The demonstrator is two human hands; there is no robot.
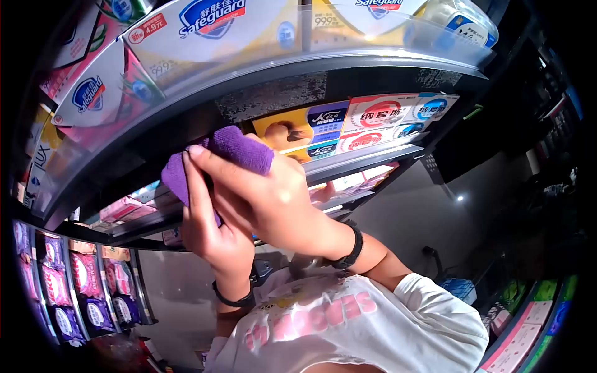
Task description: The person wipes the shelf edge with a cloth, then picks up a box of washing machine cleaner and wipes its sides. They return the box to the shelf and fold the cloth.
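A purple cloth [241, 149] is bunched up between my two hands, in front of the dark front edge of a shelf. My right hand [270, 193] is closed around the cloth, with its thumb stretched along the fold. Pressed against it from the left, my left hand [214, 230] pinches the cloth's lower left part. Some of the cloth is hidden behind my fingers. Just past my right hand, a shelf holds soap boxes [379, 113] in yellow, red and blue.
Above runs a curved shelf with a clear plastic lip [249, 74], behind which large Safeguard boxes [211, 31] stand. Pink and purple packs [87, 273] fill racks at lower left. A shopping-cart-like wire frame [463, 289] is at right, above a grey floor [392, 205].
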